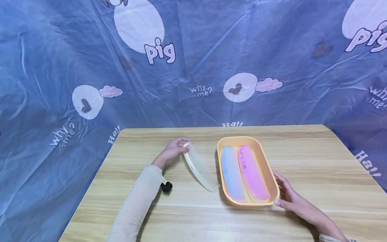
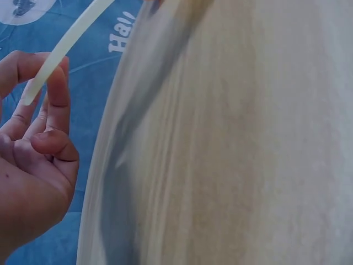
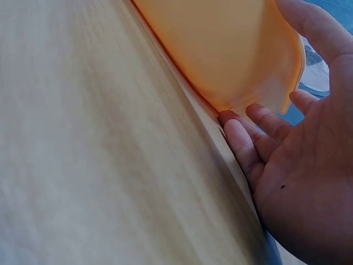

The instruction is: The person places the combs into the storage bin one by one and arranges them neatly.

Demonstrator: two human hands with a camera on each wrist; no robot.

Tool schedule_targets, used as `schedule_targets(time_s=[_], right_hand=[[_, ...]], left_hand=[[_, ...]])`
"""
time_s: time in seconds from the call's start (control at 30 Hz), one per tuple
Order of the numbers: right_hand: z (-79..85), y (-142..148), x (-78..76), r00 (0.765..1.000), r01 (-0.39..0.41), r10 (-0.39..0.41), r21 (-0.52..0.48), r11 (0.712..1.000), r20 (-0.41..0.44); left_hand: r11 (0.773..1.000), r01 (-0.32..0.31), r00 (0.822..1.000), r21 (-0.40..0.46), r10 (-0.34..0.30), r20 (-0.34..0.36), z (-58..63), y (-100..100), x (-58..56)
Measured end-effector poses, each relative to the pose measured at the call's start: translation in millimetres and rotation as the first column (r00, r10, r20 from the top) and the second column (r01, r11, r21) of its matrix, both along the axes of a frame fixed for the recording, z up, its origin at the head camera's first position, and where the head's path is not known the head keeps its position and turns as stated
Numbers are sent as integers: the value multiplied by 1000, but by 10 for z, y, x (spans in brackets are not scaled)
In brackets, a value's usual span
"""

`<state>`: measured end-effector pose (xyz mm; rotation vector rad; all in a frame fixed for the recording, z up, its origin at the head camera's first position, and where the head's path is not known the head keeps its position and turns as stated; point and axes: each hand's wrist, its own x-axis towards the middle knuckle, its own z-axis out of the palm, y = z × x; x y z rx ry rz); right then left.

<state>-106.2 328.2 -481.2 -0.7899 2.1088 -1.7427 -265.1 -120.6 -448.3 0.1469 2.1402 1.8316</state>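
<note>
My left hand [image 1: 174, 149] holds a pale, translucent comb [image 1: 198, 168] by its upper end. The comb slants down to the right, its far end close to an orange plastic box [image 1: 221, 174]. In the left wrist view, the comb [image 2: 66, 47] runs between the curled fingers, seen edge-on. Inside the box lie a blue-and-pink comb [image 1: 232, 171] and a pink comb [image 1: 254, 171], side by side lengthwise. My right hand [image 1: 291, 198] rests at the box's near right corner, thumb by the rim. The right wrist view shows its loosely bent fingers [image 3: 270, 121] against the box's outer wall.
The wood-grain table [image 1: 193, 215] carries the box right of centre. A small black object [image 1: 166, 187] with a yellow tab sits by the left cuff. Behind the table hangs a blue printed cloth [image 1: 193, 50], which also covers the sides.
</note>
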Motion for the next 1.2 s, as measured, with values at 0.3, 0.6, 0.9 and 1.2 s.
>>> schedule_targets(time_s=[0.3,0.6,0.9,1.2], right_hand=[[-2,1,-5,1000,-1,1,2,1000,15],[-5,9,-4,999,18,-18,19,1000,27],[-7,4,-6,1000,6,-6,9,1000,27],[-5,4,-6,999,20,-21,33,999,32]], left_hand=[[999,-17,1000,39,17,-6,48,-18,9],[1000,31,999,2,-31,-20,190,-63,-15],[999,47,999,23,-46,-13,405,-54,-38],[996,70,997,48,-68,-41,545,-20,-77]])
